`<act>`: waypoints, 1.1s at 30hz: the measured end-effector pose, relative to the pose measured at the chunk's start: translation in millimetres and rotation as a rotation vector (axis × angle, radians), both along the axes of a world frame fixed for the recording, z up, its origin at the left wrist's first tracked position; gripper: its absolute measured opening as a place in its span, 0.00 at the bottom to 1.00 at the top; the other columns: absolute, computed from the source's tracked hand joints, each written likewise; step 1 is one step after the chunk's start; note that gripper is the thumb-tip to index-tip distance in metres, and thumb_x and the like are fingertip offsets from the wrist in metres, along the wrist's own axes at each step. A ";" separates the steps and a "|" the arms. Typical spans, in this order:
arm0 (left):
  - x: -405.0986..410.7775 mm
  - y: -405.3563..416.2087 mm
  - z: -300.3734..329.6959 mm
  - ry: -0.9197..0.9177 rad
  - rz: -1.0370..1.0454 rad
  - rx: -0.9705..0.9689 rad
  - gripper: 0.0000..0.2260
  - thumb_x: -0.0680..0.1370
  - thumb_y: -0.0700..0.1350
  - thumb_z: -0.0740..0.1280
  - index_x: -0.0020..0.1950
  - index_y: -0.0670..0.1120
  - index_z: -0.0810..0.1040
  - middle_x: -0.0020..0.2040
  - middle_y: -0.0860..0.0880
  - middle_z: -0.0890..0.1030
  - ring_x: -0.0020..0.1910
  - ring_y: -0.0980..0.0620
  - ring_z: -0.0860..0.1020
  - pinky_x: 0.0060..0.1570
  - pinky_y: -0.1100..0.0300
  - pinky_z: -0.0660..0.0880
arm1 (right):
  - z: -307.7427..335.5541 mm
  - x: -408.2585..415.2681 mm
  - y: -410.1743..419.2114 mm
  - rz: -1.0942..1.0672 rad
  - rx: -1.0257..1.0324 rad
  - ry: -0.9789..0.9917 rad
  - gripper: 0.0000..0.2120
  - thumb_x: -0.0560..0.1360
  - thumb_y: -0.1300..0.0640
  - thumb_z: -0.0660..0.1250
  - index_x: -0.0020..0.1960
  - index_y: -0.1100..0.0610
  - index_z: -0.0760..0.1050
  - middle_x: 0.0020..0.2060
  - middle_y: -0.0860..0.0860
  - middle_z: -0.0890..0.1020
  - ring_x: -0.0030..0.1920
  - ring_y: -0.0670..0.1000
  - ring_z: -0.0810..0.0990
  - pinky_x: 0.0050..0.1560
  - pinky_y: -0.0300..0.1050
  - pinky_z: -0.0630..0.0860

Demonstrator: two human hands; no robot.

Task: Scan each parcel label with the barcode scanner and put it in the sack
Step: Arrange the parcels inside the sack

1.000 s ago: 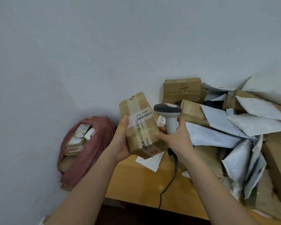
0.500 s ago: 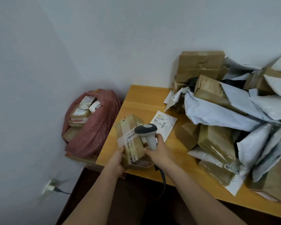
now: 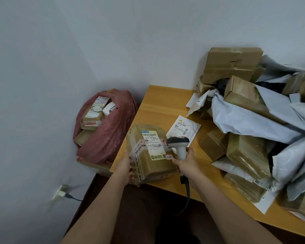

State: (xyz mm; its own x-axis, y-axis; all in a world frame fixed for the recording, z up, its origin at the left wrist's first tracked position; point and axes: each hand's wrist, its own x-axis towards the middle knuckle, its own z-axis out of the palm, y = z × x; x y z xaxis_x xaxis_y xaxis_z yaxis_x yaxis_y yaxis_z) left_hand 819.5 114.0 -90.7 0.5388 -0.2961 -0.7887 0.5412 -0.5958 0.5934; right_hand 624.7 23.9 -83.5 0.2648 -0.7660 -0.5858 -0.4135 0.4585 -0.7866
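Left hand (image 3: 124, 166) gripping the left side of a taped brown box (image 3: 149, 154), grip closed around its edge. Box held over the near left corner of the counter (image 3: 158, 101), label face up and tilted toward the camera; white shipping label (image 3: 152, 143) across the top, a small handwritten sticker at its right edge.

Right hand (image 3: 187, 163) wrapped tight around the handle of a barcode scanner (image 3: 179, 145), grip full on the handle; thumb touching the right side of the box. Scanner head dark on top, pale below, just beside the label's right edge and pointing left. Dark cable (image 3: 187, 191) hanging from the handle base, down past the counter edge.

Flat white pouch (image 3: 183, 127) with a printed label lying on the counter just behind the scanner.

Pile of parcels (image 3: 250, 110) heaped over the right half of the counter: taped brown boxes and grey plastic mailers, stacked against the wall.

Red sack (image 3: 106, 138) on the floor in the corner, left of the counter, mouth open, several labelled boxes showing inside.

Wall socket (image 3: 61, 192) low on the left wall, blurred, with a plug and cable in it.
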 end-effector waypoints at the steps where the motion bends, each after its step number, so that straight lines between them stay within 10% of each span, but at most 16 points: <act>1: 0.7 -0.9 1.6 0.066 -0.031 -0.031 0.27 0.77 0.69 0.58 0.62 0.48 0.74 0.58 0.44 0.76 0.60 0.40 0.74 0.61 0.37 0.71 | -1.4 -0.2 0.2 0.005 0.018 -0.006 0.26 0.77 0.61 0.70 0.69 0.51 0.61 0.51 0.56 0.77 0.43 0.53 0.78 0.39 0.46 0.76; 8: -10.7 -10.8 -5.1 0.096 -0.382 0.038 0.50 0.57 0.63 0.80 0.74 0.53 0.61 0.66 0.46 0.74 0.65 0.39 0.72 0.56 0.34 0.71 | 7.8 3.9 -6.9 0.028 0.028 -0.033 0.23 0.77 0.62 0.70 0.65 0.50 0.62 0.49 0.57 0.78 0.40 0.52 0.77 0.41 0.49 0.77; 16: -34.3 -36.5 -29.7 -0.079 -0.204 0.007 0.24 0.72 0.46 0.77 0.62 0.48 0.69 0.60 0.47 0.77 0.61 0.42 0.75 0.57 0.40 0.75 | 68.2 10.7 -33.9 0.170 -0.076 -0.067 0.11 0.81 0.52 0.65 0.61 0.53 0.71 0.44 0.52 0.79 0.38 0.49 0.78 0.35 0.43 0.76; 21: -43.3 -52.5 -34.0 -0.166 -0.127 -0.002 0.27 0.72 0.49 0.76 0.64 0.44 0.67 0.59 0.44 0.77 0.59 0.40 0.77 0.57 0.39 0.77 | 107.6 10.8 -43.4 0.309 -0.126 -0.035 0.08 0.83 0.46 0.58 0.51 0.47 0.73 0.49 0.54 0.80 0.46 0.54 0.83 0.52 0.56 0.80; 33: -45.8 -56.4 -30.6 -0.175 -0.055 -0.013 0.23 0.74 0.46 0.75 0.59 0.47 0.64 0.51 0.50 0.74 0.60 0.42 0.75 0.58 0.37 0.75 | 186.2 3.8 -32.6 0.537 -0.293 -0.032 0.11 0.84 0.49 0.58 0.56 0.52 0.76 0.49 0.52 0.80 0.39 0.46 0.79 0.36 0.38 0.76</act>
State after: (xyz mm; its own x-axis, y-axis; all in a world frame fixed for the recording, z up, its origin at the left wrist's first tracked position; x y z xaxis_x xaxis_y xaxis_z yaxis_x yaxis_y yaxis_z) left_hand 773.7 57.7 -121.3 0.6501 -0.3384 -0.6803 0.3960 -0.6133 0.6834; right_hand 628.6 -8.7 102.7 0.6724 -0.6489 -0.3561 -0.5008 -0.0446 -0.8644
